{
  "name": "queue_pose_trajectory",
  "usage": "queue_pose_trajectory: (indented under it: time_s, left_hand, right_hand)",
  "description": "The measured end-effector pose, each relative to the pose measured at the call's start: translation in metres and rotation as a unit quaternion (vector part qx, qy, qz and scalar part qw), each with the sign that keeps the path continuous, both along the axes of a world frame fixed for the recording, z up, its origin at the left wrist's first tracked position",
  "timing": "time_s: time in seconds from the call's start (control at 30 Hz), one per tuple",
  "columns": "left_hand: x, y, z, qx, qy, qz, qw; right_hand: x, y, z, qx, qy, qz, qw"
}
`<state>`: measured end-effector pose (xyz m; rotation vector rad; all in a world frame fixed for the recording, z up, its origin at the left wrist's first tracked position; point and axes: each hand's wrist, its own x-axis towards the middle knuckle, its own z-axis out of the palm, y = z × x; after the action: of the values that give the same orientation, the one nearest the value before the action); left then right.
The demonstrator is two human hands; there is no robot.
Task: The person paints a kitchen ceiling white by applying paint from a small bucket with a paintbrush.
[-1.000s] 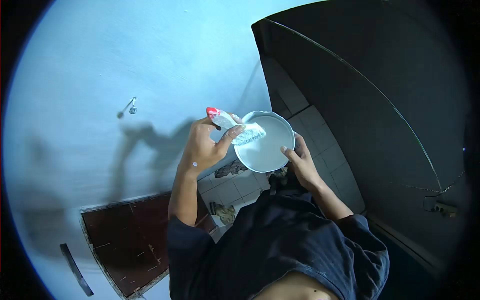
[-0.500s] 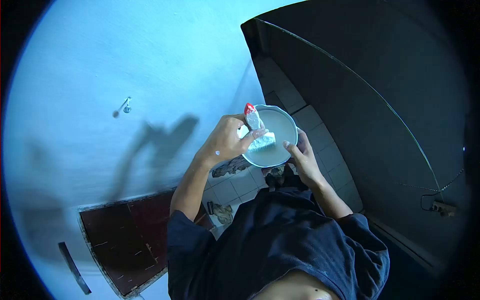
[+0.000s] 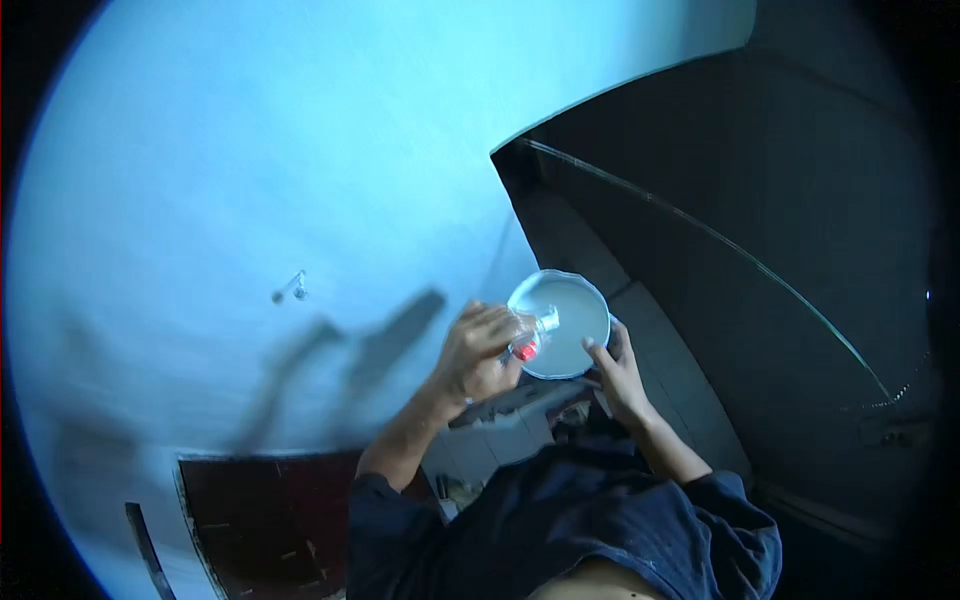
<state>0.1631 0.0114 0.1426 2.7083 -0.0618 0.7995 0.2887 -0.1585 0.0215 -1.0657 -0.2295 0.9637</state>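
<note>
My left hand (image 3: 478,352) is closed around a paintbrush (image 3: 547,319) with a red handle tip. The pale bristle end lies over the left side of a round white bucket (image 3: 598,302), while the red tip points down toward me. Whitish liquid (image 3: 572,345), which looks like paint, fills part of the bucket. My right hand (image 3: 622,380) grips the bucket's right side, thumb over the rim and fingers around the outside. Motion blurs the brush, and my left fingers hide part of its handle.
A brightly lit pale wall (image 3: 250,150) rises on the left, with a small fixture (image 3: 300,290) on it. Below is a dark red panel (image 3: 250,520). A cable (image 3: 720,235) crosses the dark wall at right. Floor tiles (image 3: 490,447) show beneath the bucket.
The brush has turned over: its red tip pointed up and away, and now points down toward me. The view has tilted upward, so the bucket and both hands sit lower.
</note>
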Motion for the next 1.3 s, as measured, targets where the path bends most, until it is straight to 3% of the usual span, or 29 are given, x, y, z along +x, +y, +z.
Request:
queue_pose_trajectory:
  time_s: [0.23,0.37,0.67,0.73,0.9,0.93,0.97,1.07,1.17,1.23,1.27,1.3]
  left_hand:
    - [0.021,0.010,0.026,0.076,-0.031,-0.003,0.997]
    - [0.032,0.018,0.080,0.085,-0.090,-0.006,0.992]
    - [0.101,0.051,0.278,0.216,-0.222,0.058,0.949]
    - [0.125,0.070,0.315,0.290,-0.224,0.100,0.925]
    - [0.156,0.099,0.375,0.407,-0.292,0.084,0.861]
    - [0.153,0.098,0.386,0.469,-0.307,0.176,0.809]
    - [0.151,0.087,0.391,0.488,-0.306,0.191,0.795]
    - [0.149,0.074,0.375,0.504,-0.376,0.138,0.765]
    - [0.148,0.115,0.300,0.689,-0.263,0.050,0.673]
    - [0.144,0.102,0.227,0.657,-0.195,-0.067,0.725]
    - [0.138,0.086,0.196,0.611,-0.167,-0.070,0.770]
    - [0.133,0.074,0.179,0.491,-0.104,-0.055,0.863]
  right_hand:
    - [0.010,0.015,0.014,0.014,-0.042,-0.058,0.997]
    - [0.005,0.000,0.039,0.011,-0.039,-0.072,0.997]
    - [-0.002,-0.001,0.007,0.044,-0.025,-0.091,0.995]
    - [0.001,0.003,-0.005,0.039,-0.001,-0.091,0.995]
    - [0.003,0.010,-0.035,0.015,-0.005,-0.104,0.994]
    - [0.005,0.010,-0.037,0.016,-0.002,-0.102,0.995]
    - [0.005,0.010,-0.038,0.016,0.001,-0.108,0.994]
    - [0.006,0.013,-0.054,0.037,-0.001,-0.124,0.992]
    - [0.009,0.014,-0.067,0.043,0.015,-0.140,0.989]
    - [0.010,0.008,-0.070,0.056,0.014,-0.151,0.987]
    - [0.010,0.007,-0.070,0.055,0.013,-0.159,0.986]
    - [0.011,0.010,-0.081,0.055,0.012,-0.159,0.986]
